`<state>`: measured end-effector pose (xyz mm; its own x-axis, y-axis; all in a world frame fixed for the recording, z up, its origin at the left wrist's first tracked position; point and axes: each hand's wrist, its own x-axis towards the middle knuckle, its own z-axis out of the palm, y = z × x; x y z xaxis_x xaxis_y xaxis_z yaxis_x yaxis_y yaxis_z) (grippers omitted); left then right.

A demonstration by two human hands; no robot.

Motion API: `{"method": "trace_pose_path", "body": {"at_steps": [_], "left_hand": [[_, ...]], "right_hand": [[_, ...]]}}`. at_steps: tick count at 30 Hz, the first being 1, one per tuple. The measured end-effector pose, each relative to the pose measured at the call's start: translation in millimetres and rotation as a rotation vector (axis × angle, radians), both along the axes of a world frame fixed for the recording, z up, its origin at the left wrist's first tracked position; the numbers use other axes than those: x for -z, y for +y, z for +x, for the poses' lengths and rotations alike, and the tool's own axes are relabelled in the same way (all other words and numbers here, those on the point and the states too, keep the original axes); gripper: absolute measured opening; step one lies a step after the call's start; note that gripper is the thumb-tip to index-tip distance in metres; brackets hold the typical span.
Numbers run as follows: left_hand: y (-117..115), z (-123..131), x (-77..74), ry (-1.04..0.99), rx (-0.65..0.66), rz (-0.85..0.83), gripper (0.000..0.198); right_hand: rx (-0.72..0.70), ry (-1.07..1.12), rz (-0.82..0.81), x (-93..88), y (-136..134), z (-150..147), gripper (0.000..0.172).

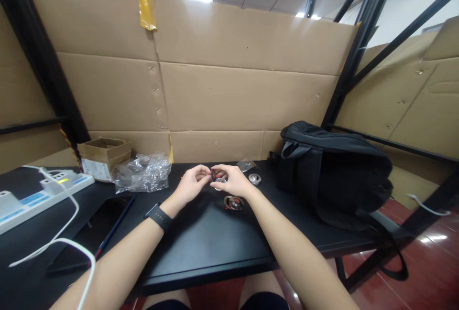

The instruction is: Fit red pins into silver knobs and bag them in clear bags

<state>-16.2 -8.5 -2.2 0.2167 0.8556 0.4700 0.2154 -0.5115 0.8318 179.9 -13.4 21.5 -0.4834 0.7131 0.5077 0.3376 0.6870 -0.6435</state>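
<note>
Above the black table, my right hand [234, 181] curls around a small round metal part [221, 185] with a silvery rim and reddish bits. The fingertips of my left hand [193, 185] are pinched together against the left side of this part; exactly what they grip there is partly hidden. Just below my right hand, a second small round metal piece [234, 203] with red bits lies on the table. A silver metal ring [255, 179] rests to the right of my right hand. Behind it is a small clear plastic bag [246, 165].
A black backpack [333, 176] stands on the right of the table [201, 252]. On the left are crumpled clear plastic [145, 174], an open cardboard box [103, 155], a dark tablet [93, 233] and a white power strip [46, 200] with cables. Cardboard panels [215, 95] enclose the back.
</note>
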Motion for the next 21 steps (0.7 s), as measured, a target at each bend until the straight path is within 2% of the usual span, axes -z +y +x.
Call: {"method": "trace_pose_path", "body": {"at_steps": [4, 7, 10, 13, 17, 19, 21], "left_hand": [[4.7, -20.5, -5.7, 0.276, -0.2, 0.149, 0.018], [9.5, -43.6, -9.4, 0.512, -0.315, 0.294, 0.02], [15.1, -63.4, -9.4, 0.633, -0.305, 0.317, 0.021], [19.1, -72.1, -7.0, 0.698, -0.241, 0.3, 0.022], [10.8, -57.6, -8.8, 0.809, -0.245, 0.382, 0.021], [0.2, -39.4, -10.9, 0.861, -0.261, 0.473, 0.024], [-10.5, -18.0, -9.9, 0.899, -0.214, 0.523, 0.027]], "right_hand": [[0.145, -0.073, 0.066, -2.9, 8.8, 12.6, 0.048], [0.392, -0.204, 0.154, -8.9, 19.5, 39.8, 0.045], [0.646, -0.339, 0.08, -13.3, 28.9, 78.4, 0.037], [0.747, -0.473, -0.071, -11.6, 35.1, 112.0, 0.03], [0.776, -0.474, -0.164, -2.3, 42.1, 128.9, 0.037], [0.765, -0.491, -0.215, 2.5, 45.8, 128.3, 0.042], [0.742, -0.533, -0.281, 6.2, 49.1, 126.8, 0.046]]}}
